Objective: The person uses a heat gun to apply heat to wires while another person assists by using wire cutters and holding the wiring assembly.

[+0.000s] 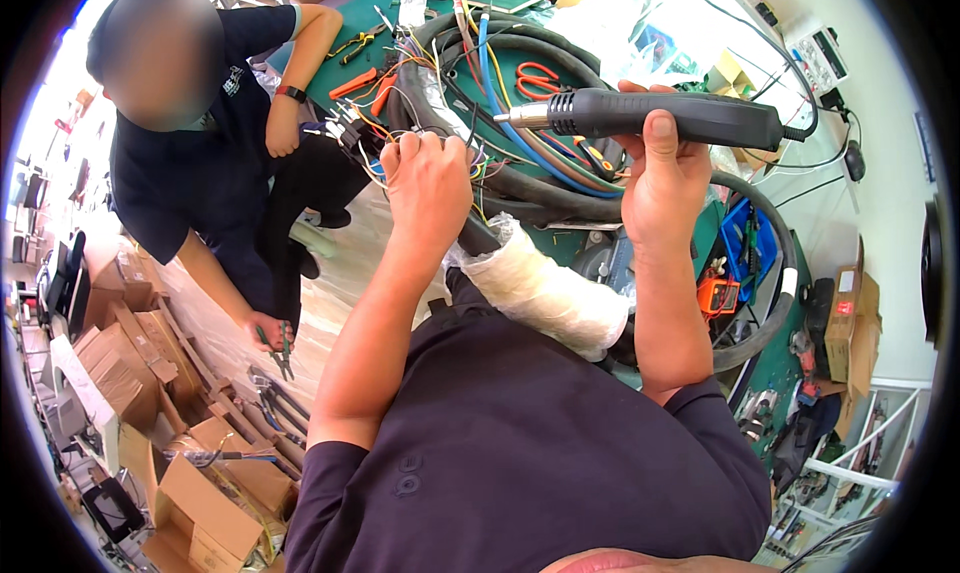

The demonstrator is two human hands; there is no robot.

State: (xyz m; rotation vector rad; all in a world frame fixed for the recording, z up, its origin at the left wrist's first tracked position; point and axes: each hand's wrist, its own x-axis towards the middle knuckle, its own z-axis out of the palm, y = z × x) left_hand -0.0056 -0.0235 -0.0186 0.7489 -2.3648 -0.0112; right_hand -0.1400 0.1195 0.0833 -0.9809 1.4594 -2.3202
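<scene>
My right hand (660,178) grips a black handheld tool (700,121) with a slim metal nozzle (524,116) pointing left and a cord leaving its back end. My left hand (425,183) is closed among thin coloured wires and black connectors (355,135) at the end of a thick black cable; the exact piece between its fingers is hidden. The cable lies coiled (575,55) on the green table (355,23), with a blue hose (553,161) over it. Below my left hand, part of the cable is wrapped in translucent film (540,293).
A person (170,173) at my left holds green-handled pliers (275,341). Orange scissors (537,81), yellow-black pliers (353,47), an orange meter (718,294) and a blue tray (747,238) are on the table. Cardboard boxes (200,503) crowd the floor at lower left; another (855,323) stands at right.
</scene>
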